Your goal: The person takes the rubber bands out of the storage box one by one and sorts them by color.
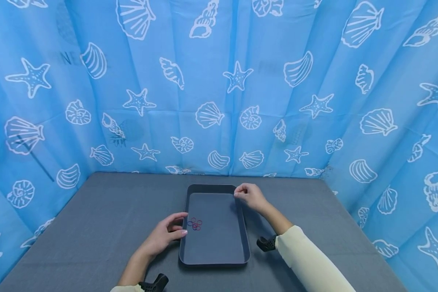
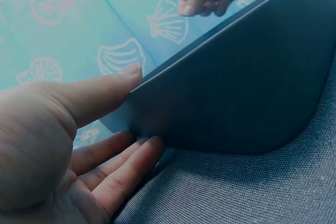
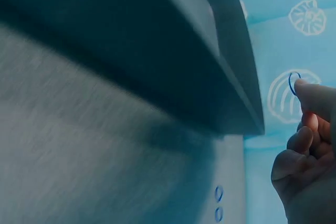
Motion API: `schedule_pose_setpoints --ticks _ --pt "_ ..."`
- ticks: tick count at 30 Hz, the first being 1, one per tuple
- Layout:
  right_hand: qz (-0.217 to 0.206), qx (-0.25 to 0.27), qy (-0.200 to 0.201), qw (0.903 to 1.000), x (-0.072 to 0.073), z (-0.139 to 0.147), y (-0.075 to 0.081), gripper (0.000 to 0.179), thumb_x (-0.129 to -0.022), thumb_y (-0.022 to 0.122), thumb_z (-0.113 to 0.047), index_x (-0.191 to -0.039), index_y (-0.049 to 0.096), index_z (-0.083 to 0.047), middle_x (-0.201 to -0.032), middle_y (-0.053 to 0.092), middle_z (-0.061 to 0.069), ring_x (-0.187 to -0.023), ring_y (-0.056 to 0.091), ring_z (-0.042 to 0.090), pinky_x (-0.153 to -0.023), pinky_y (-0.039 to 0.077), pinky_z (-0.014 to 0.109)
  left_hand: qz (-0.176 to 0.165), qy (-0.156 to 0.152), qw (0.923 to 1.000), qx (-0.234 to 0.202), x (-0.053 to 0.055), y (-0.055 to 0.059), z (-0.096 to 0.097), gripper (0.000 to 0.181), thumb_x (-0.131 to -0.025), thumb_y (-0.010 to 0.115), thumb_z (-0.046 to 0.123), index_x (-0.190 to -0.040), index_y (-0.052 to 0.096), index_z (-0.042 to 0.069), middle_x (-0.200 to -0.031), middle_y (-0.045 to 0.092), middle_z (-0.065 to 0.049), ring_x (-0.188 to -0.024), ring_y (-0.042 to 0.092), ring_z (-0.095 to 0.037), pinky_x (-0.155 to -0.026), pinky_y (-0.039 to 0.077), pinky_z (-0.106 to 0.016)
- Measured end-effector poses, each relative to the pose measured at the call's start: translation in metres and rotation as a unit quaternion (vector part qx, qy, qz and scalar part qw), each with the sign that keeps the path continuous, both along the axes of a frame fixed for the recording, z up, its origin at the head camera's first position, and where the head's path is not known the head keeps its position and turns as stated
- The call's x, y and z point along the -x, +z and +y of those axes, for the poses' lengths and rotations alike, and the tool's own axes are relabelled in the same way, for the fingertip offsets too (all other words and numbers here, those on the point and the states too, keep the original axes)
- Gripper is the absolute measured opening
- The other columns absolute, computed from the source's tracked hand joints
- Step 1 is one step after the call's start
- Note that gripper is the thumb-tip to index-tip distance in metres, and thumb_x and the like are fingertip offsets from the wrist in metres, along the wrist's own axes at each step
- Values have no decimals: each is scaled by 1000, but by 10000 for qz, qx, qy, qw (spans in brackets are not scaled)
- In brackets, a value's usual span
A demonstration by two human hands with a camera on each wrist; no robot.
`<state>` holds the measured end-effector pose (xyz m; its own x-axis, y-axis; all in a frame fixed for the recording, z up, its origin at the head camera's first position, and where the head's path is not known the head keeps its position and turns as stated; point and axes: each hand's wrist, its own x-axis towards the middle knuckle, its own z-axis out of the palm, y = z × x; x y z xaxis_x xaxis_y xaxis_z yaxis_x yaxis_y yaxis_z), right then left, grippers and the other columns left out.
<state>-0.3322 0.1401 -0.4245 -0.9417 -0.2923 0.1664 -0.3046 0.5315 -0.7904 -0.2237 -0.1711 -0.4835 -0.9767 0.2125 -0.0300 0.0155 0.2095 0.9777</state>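
A dark grey tray (image 1: 217,259) lies lengthwise before me. My left hand (image 1: 164,233) touches its left wall, with the thumb (image 2: 131,73) at the rim and other fingertips against the outer side lower down. Inside the tray, near that hand, is a small cluster of thin red and blue rings (image 1: 195,224). At the far right corner my right hand (image 1: 251,196) is raised at the rim. Between thumb and finger it pinches a small thin blue ring (image 3: 291,84), clearest in the right wrist view; its other fingers are curled.
Two more blue rings (image 3: 219,193) show beyond the tray's outer wall in the right wrist view. Grey cloth (image 1: 124,219) covers the table. A blue curtain (image 1: 219,89) with shell and starfish prints encloses the back and sides. Each wrist wears a black strap mount (image 1: 266,243).
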Motion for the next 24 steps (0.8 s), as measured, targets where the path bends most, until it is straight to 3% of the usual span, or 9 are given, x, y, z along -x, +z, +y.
schedule_pose_setpoints --ticks 9,18,24 --pt "137 -70 -618 9980 2 22 -16 5 -91 65 -1 -88 66 2 -75 58 5 -66 47 17 -60 40 31 -68 99 9999 -44 -1 3 2 51 -92 68 13 -140 50 11 -140 47 -19 -106 58 -25 -88 51 -46" --pt "78 -486 -972 9940 6 38 -35 6 -90 66 -2 -85 67 1 -76 61 5 -65 48 16 -59 42 31 -118 58 9999 14 1 1 0 51 -93 67 16 -140 50 13 -140 47 -18 -106 58 -25 -89 51 -45" --pt "-78 -701 -1178 9905 9 42 -42 8 -89 67 -2 -81 67 0 -77 63 4 -68 53 17 -65 45 35 -63 -19 10000 40 0 1 0 52 -93 68 18 -141 49 11 -140 46 -20 -107 57 -27 -90 50 -46"
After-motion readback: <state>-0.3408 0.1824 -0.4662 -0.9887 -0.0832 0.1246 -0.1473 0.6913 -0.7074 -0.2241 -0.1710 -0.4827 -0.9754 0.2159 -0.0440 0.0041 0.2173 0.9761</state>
